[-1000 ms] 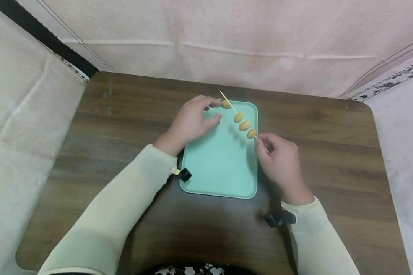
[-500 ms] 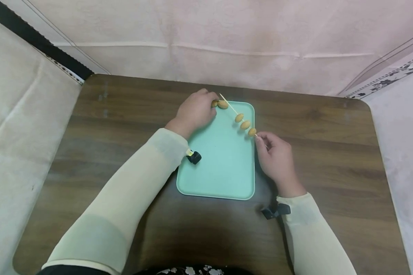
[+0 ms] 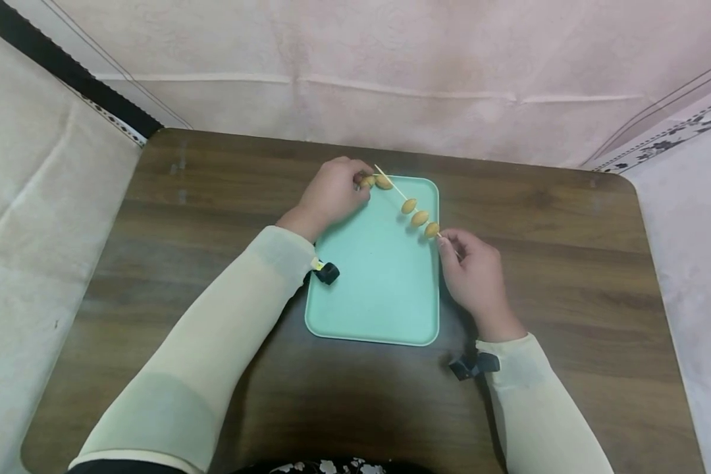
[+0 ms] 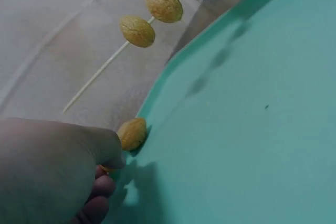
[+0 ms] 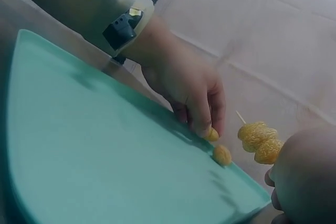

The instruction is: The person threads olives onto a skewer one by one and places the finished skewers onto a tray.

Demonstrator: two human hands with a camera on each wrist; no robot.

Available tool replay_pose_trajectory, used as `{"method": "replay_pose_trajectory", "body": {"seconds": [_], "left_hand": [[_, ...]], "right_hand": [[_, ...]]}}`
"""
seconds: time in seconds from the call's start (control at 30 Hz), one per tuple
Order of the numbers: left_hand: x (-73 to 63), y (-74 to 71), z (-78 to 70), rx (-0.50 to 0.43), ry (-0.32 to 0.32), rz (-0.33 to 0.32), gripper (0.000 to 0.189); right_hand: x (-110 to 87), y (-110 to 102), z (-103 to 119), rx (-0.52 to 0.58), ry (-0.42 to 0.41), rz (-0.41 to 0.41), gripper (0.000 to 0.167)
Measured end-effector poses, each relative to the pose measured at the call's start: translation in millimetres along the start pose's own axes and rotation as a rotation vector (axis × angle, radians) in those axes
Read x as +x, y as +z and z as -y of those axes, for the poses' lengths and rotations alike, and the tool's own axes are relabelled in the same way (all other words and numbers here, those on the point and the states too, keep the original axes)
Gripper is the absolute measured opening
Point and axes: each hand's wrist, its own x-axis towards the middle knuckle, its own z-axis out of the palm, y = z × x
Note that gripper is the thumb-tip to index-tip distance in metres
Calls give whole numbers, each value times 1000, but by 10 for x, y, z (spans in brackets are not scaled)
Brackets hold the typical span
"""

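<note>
In the head view my right hand grips the near end of a thin wooden skewer. Three golden, wrinkled oval balls are threaded on it, the middle ball among them, and its bare pointed end slants up to the left. Over the far left corner of a mint-green tray, my left hand pinches a loose ball of the same kind between thumb and fingers, as the right wrist view shows the pinched ball. Another loose ball lies beside those fingers at the tray's far edge.
The tray lies on a brown wooden table with rounded corners. A pale cloth hangs behind the table. Black wrist cameras sit at both cuffs, such as the left wrist camera.
My left hand, earlier spread with thumb and fingers apart, has closed on a loose ball at the tray's far left. My right hand holds the skewer nearly still throughout.
</note>
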Motion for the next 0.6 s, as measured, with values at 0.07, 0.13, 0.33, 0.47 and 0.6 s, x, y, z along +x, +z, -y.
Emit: {"method": "replay_pose_trajectory", "body": {"seconds": [0.07,0.13,0.33,0.47,0.6], "left_hand": [[-49,-30,16,-45,19,-31,32],[-119,-65,22,-96,23,-61,29],[-378,-132,-2,-273,-58,-114,23],[-519,-127,9,-401,-71,-157,25],[-618,-107,41,-530,-98,-203,29]], "right_hand": [[-5,-12,30,2,-11,-3,29],[-10,-29,69,7,-30,-8,28],[-46,-110,189,23,-74,10,27],[-76,-154,242,14,-101,45,27],[-102,-174,262,5,-128,70,25]]}}
